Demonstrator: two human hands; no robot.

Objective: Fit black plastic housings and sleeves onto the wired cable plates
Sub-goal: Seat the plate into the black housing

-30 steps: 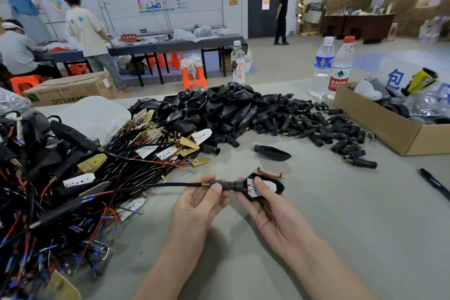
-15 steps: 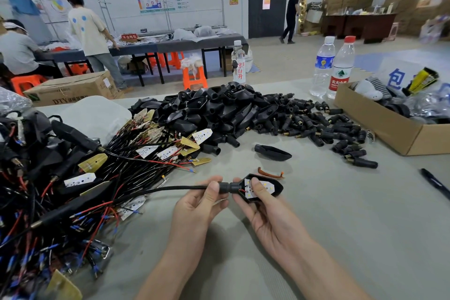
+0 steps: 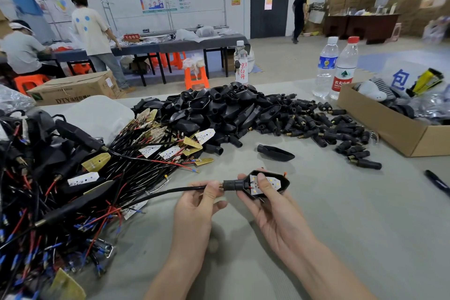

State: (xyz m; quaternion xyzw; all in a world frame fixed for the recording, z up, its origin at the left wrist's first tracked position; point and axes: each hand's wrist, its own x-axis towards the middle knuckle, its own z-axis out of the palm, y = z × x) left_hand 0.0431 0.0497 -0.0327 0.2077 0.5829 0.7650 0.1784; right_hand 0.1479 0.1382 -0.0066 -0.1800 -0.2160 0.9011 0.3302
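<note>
My right hand (image 3: 270,204) cradles a black plastic housing (image 3: 283,181), thumb pressing on the white dotted plate (image 3: 274,184) seated inside it. A black sleeve (image 3: 232,185) joins the housing's neck. My left hand (image 3: 199,202) pinches the black cable (image 3: 170,191) just behind the sleeve's brass end. A big heap of loose housings (image 3: 219,109) and small sleeves (image 3: 328,129) lies further back. One single housing (image 3: 275,153) rests alone on the table. Wired plates (image 3: 155,151) fan out from a tangle on the left.
An open cardboard box (image 3: 389,129) of odds stands at the right, two water bottles (image 3: 334,68) behind it. A black pen (image 3: 437,181) lies near the right edge. Grey table surface (image 3: 353,226) spreads in front. People work at tables across the room.
Both hands lifted the assembly slightly and tilted the housing; the sleeve now sits tight against the housing neck. An orange piece that lay behind the housing is now mostly hidden.
</note>
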